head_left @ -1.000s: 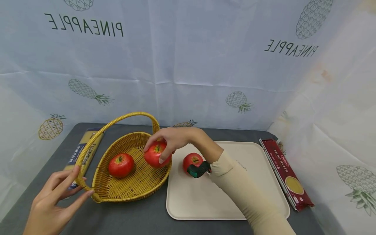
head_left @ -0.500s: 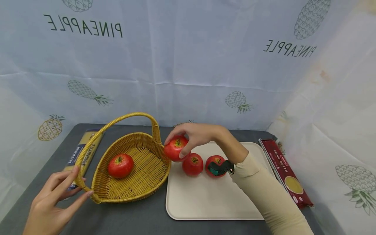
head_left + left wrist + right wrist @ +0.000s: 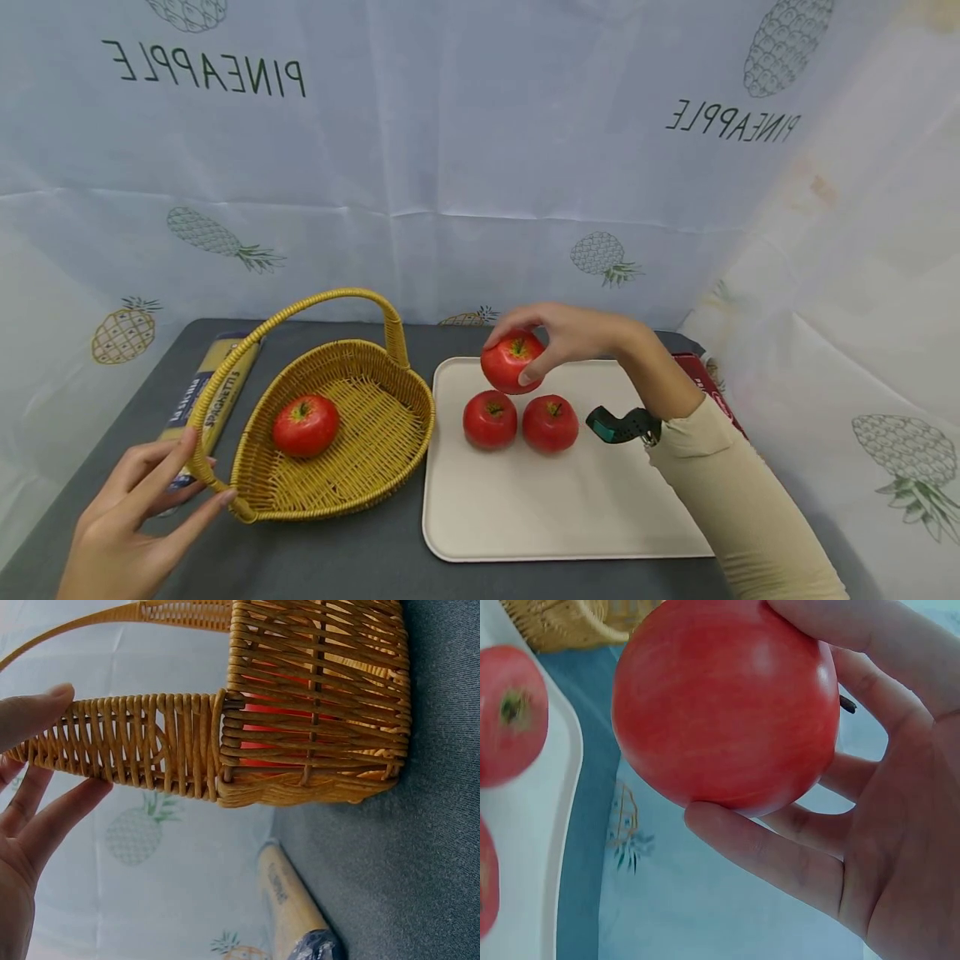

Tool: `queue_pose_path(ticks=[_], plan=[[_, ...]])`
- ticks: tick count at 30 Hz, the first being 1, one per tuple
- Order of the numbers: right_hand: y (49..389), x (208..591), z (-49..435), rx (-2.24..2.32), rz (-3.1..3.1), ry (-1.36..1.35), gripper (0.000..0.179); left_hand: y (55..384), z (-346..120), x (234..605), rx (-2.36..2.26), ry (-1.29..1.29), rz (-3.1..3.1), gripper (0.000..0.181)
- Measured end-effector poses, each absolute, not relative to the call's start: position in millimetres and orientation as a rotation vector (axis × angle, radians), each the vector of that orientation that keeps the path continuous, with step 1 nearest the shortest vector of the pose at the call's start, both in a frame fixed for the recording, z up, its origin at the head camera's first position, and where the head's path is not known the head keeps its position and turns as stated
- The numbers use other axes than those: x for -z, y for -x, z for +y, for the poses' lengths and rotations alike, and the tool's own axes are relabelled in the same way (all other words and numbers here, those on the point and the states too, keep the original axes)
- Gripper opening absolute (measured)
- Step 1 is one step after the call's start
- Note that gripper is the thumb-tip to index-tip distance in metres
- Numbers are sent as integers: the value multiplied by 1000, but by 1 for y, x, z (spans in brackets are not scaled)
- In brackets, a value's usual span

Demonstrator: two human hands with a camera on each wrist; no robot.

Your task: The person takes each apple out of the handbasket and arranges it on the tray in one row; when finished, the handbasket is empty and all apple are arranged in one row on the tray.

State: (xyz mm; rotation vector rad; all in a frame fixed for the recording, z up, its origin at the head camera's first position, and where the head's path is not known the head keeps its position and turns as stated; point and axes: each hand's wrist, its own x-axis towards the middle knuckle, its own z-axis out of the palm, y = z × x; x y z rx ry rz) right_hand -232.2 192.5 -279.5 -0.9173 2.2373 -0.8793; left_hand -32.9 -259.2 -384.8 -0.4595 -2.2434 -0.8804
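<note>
My right hand grips a red apple above the far left part of a cream tray. In the right wrist view the fingers and thumb wrap round that apple. Below it on the tray, two more red apples sit side by side, a left one and a right one. To the left stands a yellow wicker basket with one apple inside. My left hand pinches the near end of the basket's handle, thumb on one side and fingers on the other.
A spaghetti pack lies on the dark table behind the basket's left side. Partly hidden by the right arm, a dark red pasta pack lies along the tray's right edge. A pineapple-print curtain closes off the back.
My right hand has carried the apple out of the basket, rightward over its rim to above the tray. The left hand keeps its hold on the handle, and the basket stays in place.
</note>
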Motion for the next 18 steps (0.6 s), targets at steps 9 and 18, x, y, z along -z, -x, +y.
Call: queue_pose_path(ticks=[9, 18], plan=[[227, 279, 231, 880, 2323, 906, 52, 32, -260, 385, 880, 464, -2253, 87], [218, 288, 270, 876, 2395, 875, 55, 32, -260, 384, 886, 467, -2260, 88]])
